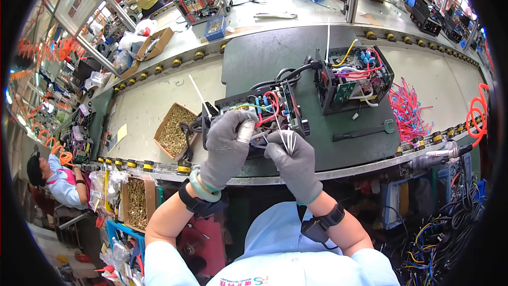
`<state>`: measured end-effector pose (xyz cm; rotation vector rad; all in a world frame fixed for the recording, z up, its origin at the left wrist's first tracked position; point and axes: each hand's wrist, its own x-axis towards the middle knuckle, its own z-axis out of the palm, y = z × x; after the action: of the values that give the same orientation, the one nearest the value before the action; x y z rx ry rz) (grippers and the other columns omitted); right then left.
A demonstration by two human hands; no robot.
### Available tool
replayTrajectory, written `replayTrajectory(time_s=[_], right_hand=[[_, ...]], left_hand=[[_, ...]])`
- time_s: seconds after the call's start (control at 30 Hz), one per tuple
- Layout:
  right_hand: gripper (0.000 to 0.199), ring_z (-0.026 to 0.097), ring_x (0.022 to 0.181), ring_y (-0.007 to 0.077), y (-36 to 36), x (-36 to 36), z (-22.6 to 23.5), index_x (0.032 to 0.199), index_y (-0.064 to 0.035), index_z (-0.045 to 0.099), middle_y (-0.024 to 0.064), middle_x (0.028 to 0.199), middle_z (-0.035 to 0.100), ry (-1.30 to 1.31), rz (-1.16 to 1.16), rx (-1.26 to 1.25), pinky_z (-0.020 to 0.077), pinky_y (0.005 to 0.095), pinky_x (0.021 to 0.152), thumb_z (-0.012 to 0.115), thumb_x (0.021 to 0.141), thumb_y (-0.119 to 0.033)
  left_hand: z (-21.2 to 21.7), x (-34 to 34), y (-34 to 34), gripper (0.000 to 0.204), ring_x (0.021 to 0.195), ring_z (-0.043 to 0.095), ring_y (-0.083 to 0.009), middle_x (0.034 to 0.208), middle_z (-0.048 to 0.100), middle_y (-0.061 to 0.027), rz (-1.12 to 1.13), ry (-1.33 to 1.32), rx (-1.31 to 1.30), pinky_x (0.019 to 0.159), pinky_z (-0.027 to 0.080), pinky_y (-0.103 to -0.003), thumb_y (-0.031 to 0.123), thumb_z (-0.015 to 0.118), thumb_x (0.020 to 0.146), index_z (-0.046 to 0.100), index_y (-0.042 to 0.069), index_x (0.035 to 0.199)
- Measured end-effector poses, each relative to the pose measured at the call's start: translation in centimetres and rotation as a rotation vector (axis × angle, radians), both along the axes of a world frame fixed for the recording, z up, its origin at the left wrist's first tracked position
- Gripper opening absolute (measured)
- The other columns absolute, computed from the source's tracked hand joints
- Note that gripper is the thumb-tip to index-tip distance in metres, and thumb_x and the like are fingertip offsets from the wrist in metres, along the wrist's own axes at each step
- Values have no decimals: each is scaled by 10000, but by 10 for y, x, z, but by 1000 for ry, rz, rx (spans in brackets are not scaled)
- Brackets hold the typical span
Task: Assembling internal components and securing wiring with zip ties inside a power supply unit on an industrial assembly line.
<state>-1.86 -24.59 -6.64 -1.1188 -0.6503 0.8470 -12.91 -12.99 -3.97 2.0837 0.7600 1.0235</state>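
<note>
Both hands wear grey gloves and are over the near edge of an open black electrical unit [296, 107] with red, blue and yellow-green wires. My left hand [228, 140] is closed at the unit's wires, and what its fingers pinch is hidden. Just to its right, my right hand [294, 163] is closed around several thin white cable ties [290, 140], whose ends stick up out of the fist. Another white cable tie [198, 94] stands up from the unit's left side. A second open unit [353, 82] sits to the right, farther back, with a cable tie upright on it.
Beneath the units lies a dark green board [254, 66]. An open-end wrench [365, 131] rests at right, near a pile of pink-and-blue wires [408, 110]. Left of my hands stands a cardboard box of small brass-coloured parts [174, 131]. A power screwdriver [439, 154] lies by the right edge. A co-worker [64, 180] sits far left.
</note>
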Motion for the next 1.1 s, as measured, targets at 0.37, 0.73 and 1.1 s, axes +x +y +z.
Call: replayTrajectory(time_s=[0.37,0.73,1.1], right_hand=[[230,577,768,36,-2,7,-2,1130,13,684,-8,905,668,144,200,-7,475,204,703,621,934,-90],[146,625,811,71,1,4,-2,1009,18,706,26,896,691,161,179,49,523,244,751,676,931,-101],[162,509,604,22,27,-2,-14,887,-11,686,-23,714,614,108,-44,-106,420,229,507,689,900,-172]], left_hand=[[7,-4,-10,106,892,653,-221,947,691,-95,-54,99,241,819,518,-324,1,702,843,689,37,942],[-5,2,0,172,876,677,-273,866,696,-65,-62,31,709,882,492,-421,32,723,733,657,86,882],[3,-3,5,146,918,672,-289,911,706,-69,-191,72,606,883,511,-418,11,699,769,669,64,902]])
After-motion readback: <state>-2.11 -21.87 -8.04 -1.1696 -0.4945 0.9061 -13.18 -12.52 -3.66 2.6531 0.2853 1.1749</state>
